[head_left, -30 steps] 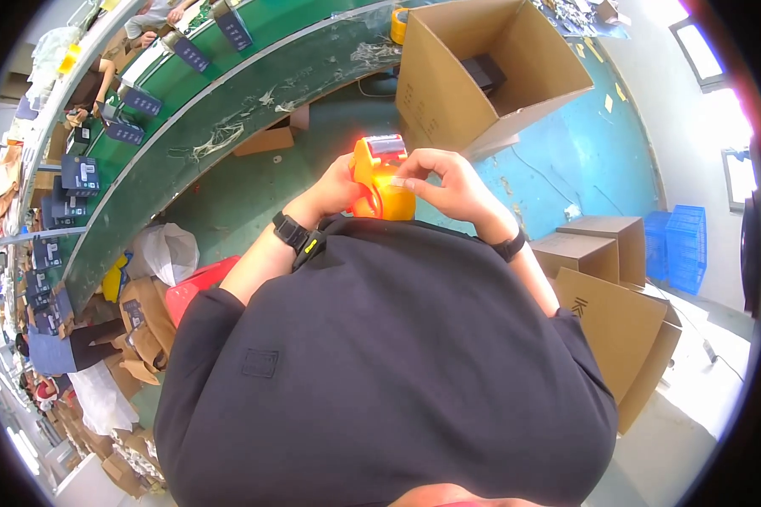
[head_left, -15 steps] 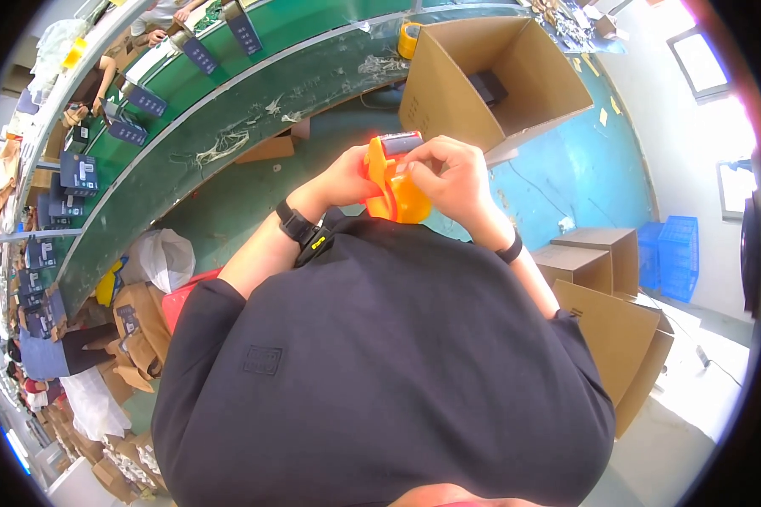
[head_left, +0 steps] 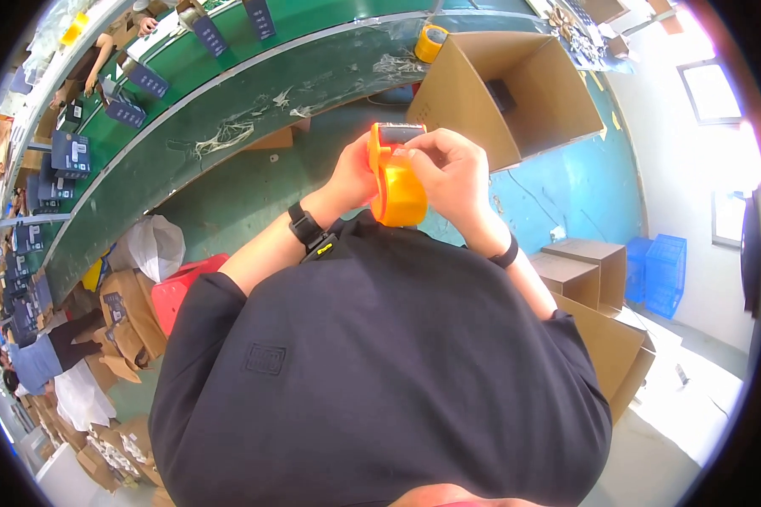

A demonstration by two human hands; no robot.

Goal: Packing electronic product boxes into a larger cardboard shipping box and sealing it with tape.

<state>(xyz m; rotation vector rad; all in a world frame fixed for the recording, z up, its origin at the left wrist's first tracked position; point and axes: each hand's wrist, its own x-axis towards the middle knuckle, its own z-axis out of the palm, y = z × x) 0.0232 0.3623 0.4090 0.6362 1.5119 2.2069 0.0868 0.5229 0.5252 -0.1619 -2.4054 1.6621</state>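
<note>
In front of my chest I hold an orange tape dispenser (head_left: 377, 154) with a dark roller at its far end. A wide roll of yellow packing tape (head_left: 403, 198) sits in it. My left hand (head_left: 352, 175) is wrapped round the dispenser's left side, and some of its fingers are hidden behind it. My right hand (head_left: 458, 176) is closed in a pinch on the tape by the roller, with thumb and forefinger together. The bit of tape between those fingertips is mostly covered.
Ahead to the right stands a large open carton (head_left: 516, 93) with a dark item inside. Beside it, another yellow tape roll (head_left: 430, 42) rests on the green bench (head_left: 313, 72). More cartons (head_left: 596, 262) and blue crates (head_left: 656, 275) are at my right. A red stool-like object (head_left: 182, 287) is left.
The dispenser has turned a little, showing more of the tape roll's side. My right fingers stay at the tape near the roller. The surroundings have shifted slightly in view.
</note>
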